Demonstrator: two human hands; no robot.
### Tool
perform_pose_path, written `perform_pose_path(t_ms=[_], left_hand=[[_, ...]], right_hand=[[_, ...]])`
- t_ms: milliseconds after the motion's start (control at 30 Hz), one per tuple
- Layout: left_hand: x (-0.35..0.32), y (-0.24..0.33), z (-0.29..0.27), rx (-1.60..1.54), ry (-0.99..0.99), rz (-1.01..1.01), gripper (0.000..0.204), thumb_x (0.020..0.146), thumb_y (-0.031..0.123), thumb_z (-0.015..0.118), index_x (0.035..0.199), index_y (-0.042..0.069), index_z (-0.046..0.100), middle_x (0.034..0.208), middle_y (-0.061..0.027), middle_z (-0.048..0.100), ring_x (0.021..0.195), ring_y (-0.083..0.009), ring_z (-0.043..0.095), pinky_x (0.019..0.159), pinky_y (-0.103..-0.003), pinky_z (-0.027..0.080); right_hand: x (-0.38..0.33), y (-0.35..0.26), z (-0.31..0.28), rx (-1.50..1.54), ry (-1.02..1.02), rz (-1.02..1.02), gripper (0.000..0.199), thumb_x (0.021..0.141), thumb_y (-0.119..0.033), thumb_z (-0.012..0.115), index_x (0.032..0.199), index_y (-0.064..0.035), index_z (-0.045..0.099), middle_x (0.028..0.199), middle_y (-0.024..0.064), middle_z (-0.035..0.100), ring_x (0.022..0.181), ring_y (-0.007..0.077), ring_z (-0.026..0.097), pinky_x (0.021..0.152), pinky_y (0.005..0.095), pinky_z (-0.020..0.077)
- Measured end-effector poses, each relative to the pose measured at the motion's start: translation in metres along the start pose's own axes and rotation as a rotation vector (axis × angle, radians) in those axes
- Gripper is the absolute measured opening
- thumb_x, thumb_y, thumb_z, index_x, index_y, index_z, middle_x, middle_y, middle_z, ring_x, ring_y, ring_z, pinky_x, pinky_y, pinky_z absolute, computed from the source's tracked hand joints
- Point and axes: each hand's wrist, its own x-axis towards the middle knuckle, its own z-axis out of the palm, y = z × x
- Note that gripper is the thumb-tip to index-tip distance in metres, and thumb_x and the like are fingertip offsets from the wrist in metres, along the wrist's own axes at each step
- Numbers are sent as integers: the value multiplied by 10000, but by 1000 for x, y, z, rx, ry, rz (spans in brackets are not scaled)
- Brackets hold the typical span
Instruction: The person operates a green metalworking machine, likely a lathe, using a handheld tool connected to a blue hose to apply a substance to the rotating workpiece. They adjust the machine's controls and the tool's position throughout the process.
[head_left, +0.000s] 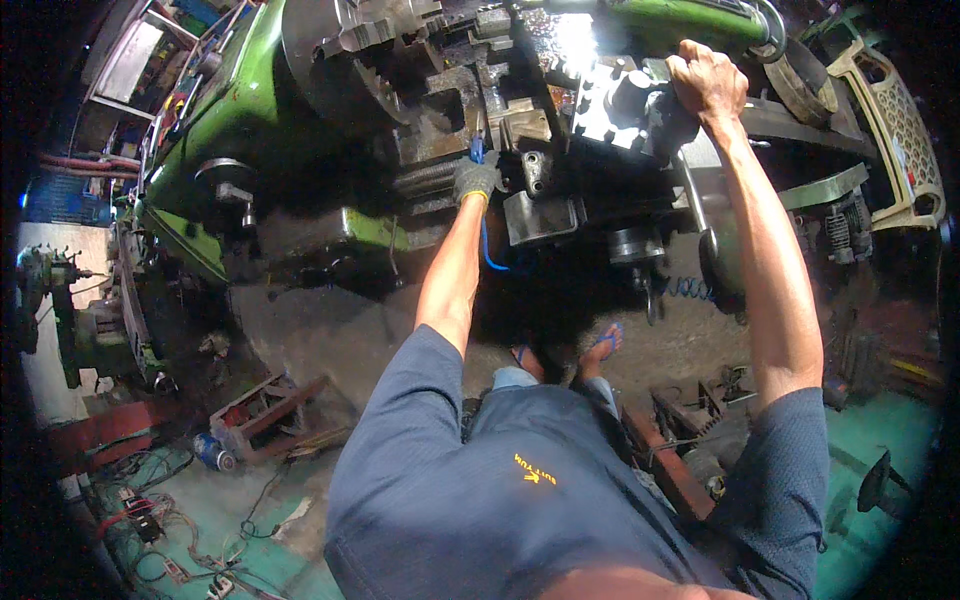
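Note:
My left hand [476,178], in a grey work glove with a yellow cuff, is closed around a blue air blow gun [478,149] in front of the lathe's bed. A thin blue hose [487,250] hangs down from it. My bare right hand [710,84] is a fist beside the bright metal tool post [622,100], at its right. What those fingers grip is hidden. Left of the tool post, the large dark chuck [345,70] stands against the green headstock [235,110]. A silvery lever [693,190] slants down below my right wrist.
A round handwheel [636,246] juts out below the carriage. At the far right is a cream plastic chair [895,140]. Rusty steel frames [270,415] and tangled cables [170,545] lie on the floor at the left. More steel parts [680,460] lie by my right side.

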Motion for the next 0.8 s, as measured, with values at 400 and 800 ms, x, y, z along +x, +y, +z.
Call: perform_pose_path(t_ms=[400,800], left_hand=[[16,18,11,27,-37,14,660,781,618,689,1043,13,711,1105,-267,686,1066,-418,660,906,-494,508],[22,19,4,130,-18,-51,622,781,588,705,1071,38,722,1166,-246,679,1098,-413,654,912,-496,512]], right_hand=[[0,2,7,14,76,-4,304,872,-405,501,912,-156,670,963,120,727,891,365,700,734,502,551],[-2,2,6,34,91,22,340,870,-408,491,985,-161,696,984,135,730,910,381,699,773,503,553]])
